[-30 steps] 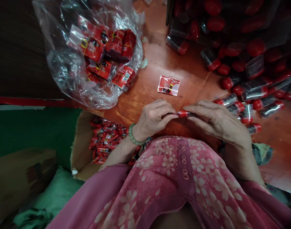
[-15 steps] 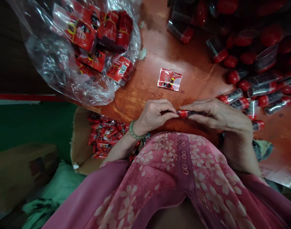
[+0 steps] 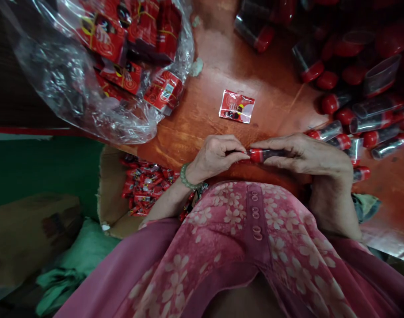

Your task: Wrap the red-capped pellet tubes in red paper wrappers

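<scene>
A small clear plastic tube with a red end (image 3: 256,155) lies level between my two hands, just above the table. My left hand (image 3: 218,154), with a green bead bracelet (image 3: 186,177) on its wrist, pinches the red end between thumb and fingertips. What else those fingertips might cover is hidden. My right hand (image 3: 310,154) holds the tube's clear, dark-looking part between the thumb below and straight fingers above. Beyond the hands, a red printed card (image 3: 237,106) lies flat on the orange-brown table (image 3: 215,79).
A clear plastic bag (image 3: 62,84) with banded bundles of red cards (image 3: 105,39) lies at upper left. Many red-ended clear tubes (image 3: 346,101) are heaped at upper right. Below the table's left edge, a cardboard box (image 3: 105,194) holds many red packed pieces (image 3: 149,181).
The left fingertips have shifted slightly right along the red end, and the right hand has moved a little rightward. More of the tube shows now. The camera view has moved slightly closer.
</scene>
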### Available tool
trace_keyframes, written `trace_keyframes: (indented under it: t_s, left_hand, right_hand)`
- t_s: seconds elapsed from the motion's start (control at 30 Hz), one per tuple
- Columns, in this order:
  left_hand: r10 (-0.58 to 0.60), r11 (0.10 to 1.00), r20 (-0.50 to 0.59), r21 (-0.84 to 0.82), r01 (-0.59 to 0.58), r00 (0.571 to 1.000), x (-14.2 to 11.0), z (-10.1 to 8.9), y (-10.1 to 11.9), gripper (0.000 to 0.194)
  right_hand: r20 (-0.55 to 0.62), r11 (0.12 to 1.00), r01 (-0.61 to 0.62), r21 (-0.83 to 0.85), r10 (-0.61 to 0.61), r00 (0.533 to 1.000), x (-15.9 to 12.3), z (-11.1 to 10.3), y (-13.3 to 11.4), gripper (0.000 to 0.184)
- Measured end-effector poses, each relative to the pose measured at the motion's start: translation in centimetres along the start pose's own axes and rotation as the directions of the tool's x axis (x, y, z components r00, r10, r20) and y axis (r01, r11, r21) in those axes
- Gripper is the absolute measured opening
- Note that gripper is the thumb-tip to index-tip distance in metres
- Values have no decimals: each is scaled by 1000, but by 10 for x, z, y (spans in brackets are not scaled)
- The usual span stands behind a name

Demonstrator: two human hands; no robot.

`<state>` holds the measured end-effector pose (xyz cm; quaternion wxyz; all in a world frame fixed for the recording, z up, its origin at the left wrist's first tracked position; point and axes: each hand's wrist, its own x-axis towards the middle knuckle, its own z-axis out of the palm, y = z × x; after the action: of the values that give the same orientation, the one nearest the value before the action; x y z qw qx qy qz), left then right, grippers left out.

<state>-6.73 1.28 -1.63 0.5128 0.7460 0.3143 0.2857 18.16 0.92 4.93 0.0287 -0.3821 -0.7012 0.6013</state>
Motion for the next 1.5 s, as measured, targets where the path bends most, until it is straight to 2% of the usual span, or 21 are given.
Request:
trace_keyframes:
  t_s: [0.13, 0.3, 0.37, 0.5, 0.63, 0.77, 1.03, 1.17, 1.33, 1.5]
  left_hand:
    - [16, 1000, 38, 24, -17, 999, 2, -1, 1, 22]
    - [-50, 994, 144, 101, 35, 988, 0, 0, 5, 27]
    - [-68, 993, 155, 102, 53, 986, -1, 0, 8, 27]
    - [-153, 988, 169, -9, 156, 974, -2, 2, 17, 26]
    - [-252, 960, 226, -68, 273, 941, -5, 6, 25, 29]
    - [-280, 955, 162, -54, 291, 946, -9, 16, 30, 31]
    - [-198, 978, 90, 87, 190, 976, -13, 27, 53, 23]
    - [-224, 974, 119, -9, 227, 967, -17, 25, 55, 25]
    - [-248, 959, 154, -100, 265, 956, -23, 31, 58, 27]
    - [-249, 965, 93, 104, 240, 964, -21, 46, 65, 27]
  right_hand:
    - [0, 999, -36, 34, 36, 999, 0, -1, 3, 41]
    - [-56, 999, -26, 20, 27, 998, 3, 4, 4, 35]
    - [-86, 999, -38, 30, 41, 996, 1, 7, 3, 33]
    - [-176, 997, -41, 72, 53, 983, -7, 14, 1, 34]
    - [-177, 999, -41, 30, 46, 983, -13, 23, -1, 31]
    - [-210, 1000, 0, 12, 3, 978, -17, 31, -2, 30]
    - [-231, 990, 42, -134, -73, 970, -30, 37, -12, 19]
    - [-296, 997, 32, -72, -52, 954, -37, 45, -11, 27]
    - [-330, 993, 93, -79, -114, 937, -42, 57, -4, 28]
    - [-355, 990, 75, -121, -113, 928, -46, 59, -5, 24]
